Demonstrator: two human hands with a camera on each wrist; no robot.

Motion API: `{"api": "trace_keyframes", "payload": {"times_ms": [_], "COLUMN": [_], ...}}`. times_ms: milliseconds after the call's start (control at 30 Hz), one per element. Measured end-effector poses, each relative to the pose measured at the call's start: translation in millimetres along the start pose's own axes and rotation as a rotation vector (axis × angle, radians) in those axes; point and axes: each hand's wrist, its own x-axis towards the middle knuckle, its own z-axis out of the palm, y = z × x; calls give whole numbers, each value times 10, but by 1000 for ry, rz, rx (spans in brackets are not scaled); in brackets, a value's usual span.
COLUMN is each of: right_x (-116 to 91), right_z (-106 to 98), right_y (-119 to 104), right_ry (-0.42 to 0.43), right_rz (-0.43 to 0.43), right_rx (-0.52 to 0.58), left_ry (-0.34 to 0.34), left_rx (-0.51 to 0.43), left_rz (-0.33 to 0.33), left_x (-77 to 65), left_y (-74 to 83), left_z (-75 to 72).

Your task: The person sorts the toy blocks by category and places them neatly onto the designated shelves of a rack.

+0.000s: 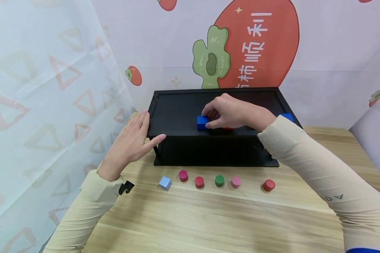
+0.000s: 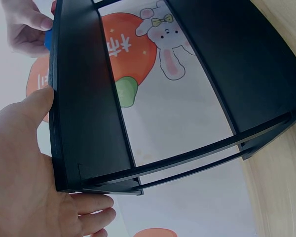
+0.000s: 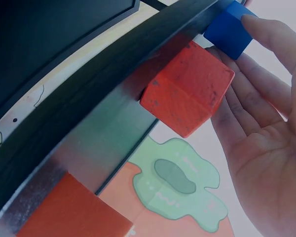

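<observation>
My right hand (image 1: 230, 111) pinches a blue cube (image 1: 201, 123) between thumb and fingers, at the top of a black two-tier rack (image 1: 174, 109). In the right wrist view the thumb lies on the blue cube (image 3: 230, 30), and a red cube (image 3: 190, 89) sits close beside the fingers. Farther along the same board is an orange-red block (image 3: 76, 212). My left hand (image 1: 130, 142) rests against the rack's left end, fingers straight, thumb reaching over the front corner. The left wrist view has the left palm (image 2: 19, 163) against the board's edge.
Another blue block (image 1: 286, 116) stands at the rack's right end, partly behind the right sleeve. On the wooden table (image 1: 209, 218) before the rack lie a light blue cube (image 1: 165, 183), a green cylinder (image 1: 219, 180) and several red and pink cylinders (image 1: 268, 185). A printed cloth (image 1: 164, 45) hangs behind.
</observation>
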Motion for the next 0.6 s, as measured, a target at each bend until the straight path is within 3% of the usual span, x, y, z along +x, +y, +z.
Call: {"api": "trace_keyframes", "payload": {"times_ms": [233,600], "right_x": [-8,-158], "right_z": [-8,-219], "right_y": [-16,-254], "right_ry": [9,153], "right_rz": [-2,-116], "right_rx": [-19,-63], "left_ry": [-1,-6], "left_rx": [7,3], "left_rz": [3,7], "left_x": [1,8], "left_y": [-15,-9], "left_z": [11,12]}}
